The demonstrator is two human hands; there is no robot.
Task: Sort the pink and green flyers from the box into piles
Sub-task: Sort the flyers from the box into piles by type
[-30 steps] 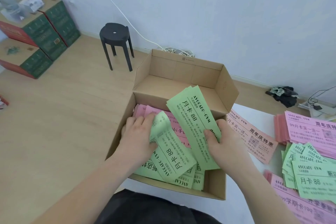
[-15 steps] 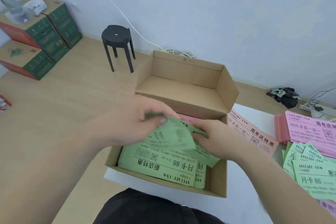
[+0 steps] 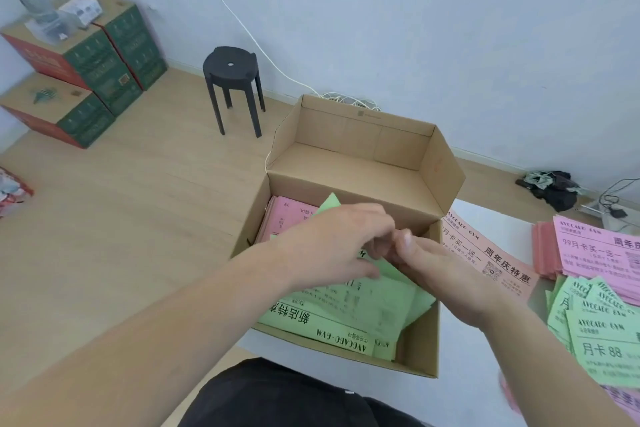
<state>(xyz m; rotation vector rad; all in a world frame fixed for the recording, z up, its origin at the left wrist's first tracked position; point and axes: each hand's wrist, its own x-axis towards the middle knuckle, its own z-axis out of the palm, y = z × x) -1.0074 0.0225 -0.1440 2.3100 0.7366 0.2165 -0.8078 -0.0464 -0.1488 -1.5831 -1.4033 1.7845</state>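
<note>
In the open brown cardboard box (image 3: 421, 347), left hand (image 3: 334, 244) and right hand (image 3: 441, 272) curl fingers round loose green paper flyers (image 3: 346, 319); square them, lift clear of pink paper flyers (image 3: 287, 218) at eleven o'clock, carry to the green pile (image 3: 602, 333) at three o'clock

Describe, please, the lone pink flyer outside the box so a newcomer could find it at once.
Find the open cardboard box on the white table. Beside its right wall lies one pink flyer. Unlike the pink pile farther right, it is a single sheet, angled.
</note>
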